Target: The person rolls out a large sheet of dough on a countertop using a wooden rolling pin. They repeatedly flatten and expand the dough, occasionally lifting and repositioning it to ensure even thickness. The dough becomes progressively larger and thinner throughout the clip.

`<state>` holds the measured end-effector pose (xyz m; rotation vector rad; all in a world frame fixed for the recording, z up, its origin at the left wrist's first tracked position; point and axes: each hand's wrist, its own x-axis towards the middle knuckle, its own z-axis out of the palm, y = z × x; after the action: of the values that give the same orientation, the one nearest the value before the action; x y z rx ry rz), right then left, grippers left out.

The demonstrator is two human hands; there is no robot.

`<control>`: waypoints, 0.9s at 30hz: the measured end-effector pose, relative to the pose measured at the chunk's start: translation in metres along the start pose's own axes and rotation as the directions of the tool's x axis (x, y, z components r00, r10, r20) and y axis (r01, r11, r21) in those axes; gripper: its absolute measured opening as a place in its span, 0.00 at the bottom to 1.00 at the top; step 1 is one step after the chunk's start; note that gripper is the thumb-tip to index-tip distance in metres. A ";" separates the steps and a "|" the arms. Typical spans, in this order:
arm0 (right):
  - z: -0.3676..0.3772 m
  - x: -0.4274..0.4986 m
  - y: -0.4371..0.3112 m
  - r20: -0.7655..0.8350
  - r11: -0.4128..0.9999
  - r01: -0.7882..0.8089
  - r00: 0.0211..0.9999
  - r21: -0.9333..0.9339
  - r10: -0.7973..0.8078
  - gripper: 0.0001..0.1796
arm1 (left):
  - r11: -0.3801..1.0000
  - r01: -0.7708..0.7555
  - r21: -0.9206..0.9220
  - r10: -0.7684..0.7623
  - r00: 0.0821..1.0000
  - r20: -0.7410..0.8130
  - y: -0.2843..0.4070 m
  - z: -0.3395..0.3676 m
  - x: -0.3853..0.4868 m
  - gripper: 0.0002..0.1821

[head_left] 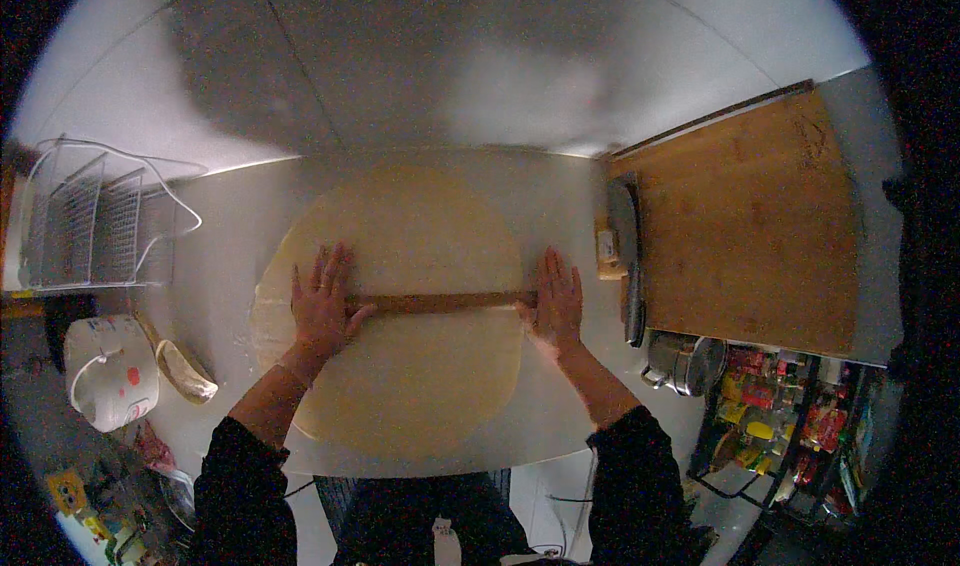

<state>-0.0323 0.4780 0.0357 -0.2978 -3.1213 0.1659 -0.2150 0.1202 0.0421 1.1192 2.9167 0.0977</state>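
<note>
A large, thin sheet of rolled dough (420,386) covers the middle of the pale work surface (570,416). Across it, from side to side, lies a brown wooden rolling pin (442,303). Flat on the pin's left end rests my left hand (322,303), its fingers extended forward over the dough. My right hand (555,300) presses the right end the same way, just beyond the dough's right edge. Both palms hide the ends of the pin, and neither hand is wrapped around it.
At left stand a white wire rack (97,221), a white bucket (112,371) and a pale scoop (186,371). A large wooden board (750,228) is on the right. Below it are a metal pot (686,363) and a black rack (780,431) of colourful packages. A wall rises behind.
</note>
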 end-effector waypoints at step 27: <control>0.015 0.127 0.037 -0.370 0.998 0.033 0.928 -0.052 -0.051 0.20 | 0.925 0.352 0.143 -0.338 0.934 -0.116 -0.055 0.040 0.121 0.27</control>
<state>-0.1502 0.5369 0.0157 -0.2303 -2.7543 0.0323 -0.3402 0.1622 -0.0005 0.6068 3.1981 -0.0987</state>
